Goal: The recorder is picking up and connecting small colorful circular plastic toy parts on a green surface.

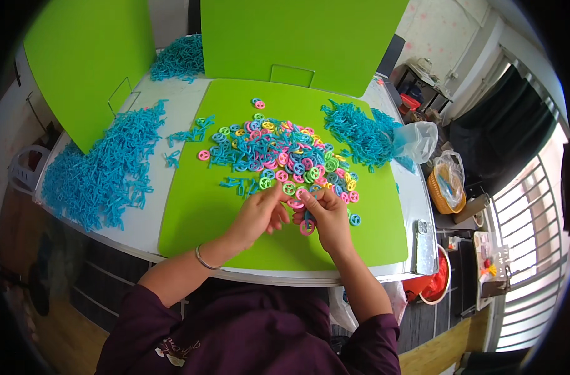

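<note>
Both hands meet over the near side of a pile of small pink, blue, yellow and green plastic wheels (pixel 288 153) mixed with blue plastic pieces. My right hand (pixel 330 215) is closed, its thumb pressed on a pink wheel (pixel 302 193). Below its fingers hangs another pink wheel (pixel 307 227) beside a blue piece; how they join is too small to tell. My left hand (pixel 258 215), with a bracelet at the wrist, has loosely bent fingers held apart. Its fingertips come close to the pink wheels by my right hand, and nothing shows in its grasp.
A green mat (pixel 235 244) covers the table's middle. Heaps of blue plastic pieces lie at left (pixel 103 169), back left (pixel 180 58) and right (pixel 360 134). Upright green boards (pixel 297 37) stand behind. A phone (pixel 425 247) lies at the right edge, and a plastic bag (pixel 416 140) farther back.
</note>
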Motion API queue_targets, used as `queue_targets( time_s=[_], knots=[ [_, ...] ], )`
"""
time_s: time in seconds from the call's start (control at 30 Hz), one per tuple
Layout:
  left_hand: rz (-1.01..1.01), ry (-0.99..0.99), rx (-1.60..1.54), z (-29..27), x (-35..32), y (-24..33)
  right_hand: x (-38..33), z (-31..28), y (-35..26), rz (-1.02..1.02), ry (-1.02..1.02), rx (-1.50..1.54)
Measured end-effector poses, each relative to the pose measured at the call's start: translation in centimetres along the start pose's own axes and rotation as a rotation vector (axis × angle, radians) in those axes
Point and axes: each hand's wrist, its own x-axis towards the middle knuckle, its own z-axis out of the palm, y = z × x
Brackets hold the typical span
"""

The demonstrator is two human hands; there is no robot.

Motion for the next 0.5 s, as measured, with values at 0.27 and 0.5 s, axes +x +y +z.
queue_targets(
  time_s=[0.27,0.5],
  knots=[
    [0.608,0.446,1.092,-5.5,2.5,1.1,-4.6,-3.6,-4.5,0.06,-0.164,-0.172],
    [0.498,0.298,1.347,-5.6,2.4,-0.3,-15.2,-12.4,-10.0,0.153,-0.393,-0.954]
  ],
)
